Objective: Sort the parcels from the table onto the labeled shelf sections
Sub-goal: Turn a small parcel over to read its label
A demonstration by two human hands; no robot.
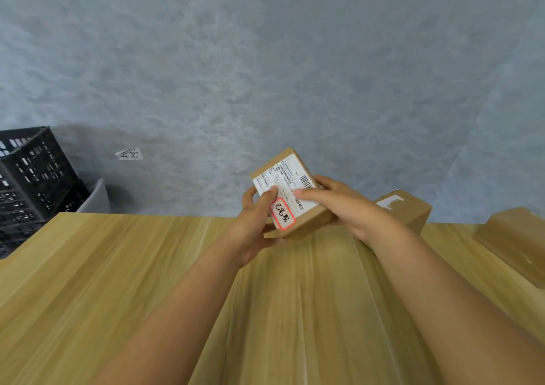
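Two bare forearms reach over the wooden counter (118,266); the left hand (253,219) and right hand (345,204) clasp a labelled parcel (298,207) between them, lifted above the far edge, its long axis running away, left hand nearer.

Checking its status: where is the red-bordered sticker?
Centre of the head view, on the held parcel, the red-bordered sticker sits beside the left hand.

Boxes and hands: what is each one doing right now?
Held box: lifted off the table, label up, gripped by both hands.
Left hand: holding it.
Right hand: holding it.
Middle box: resting on table.
Right box: resting on table.
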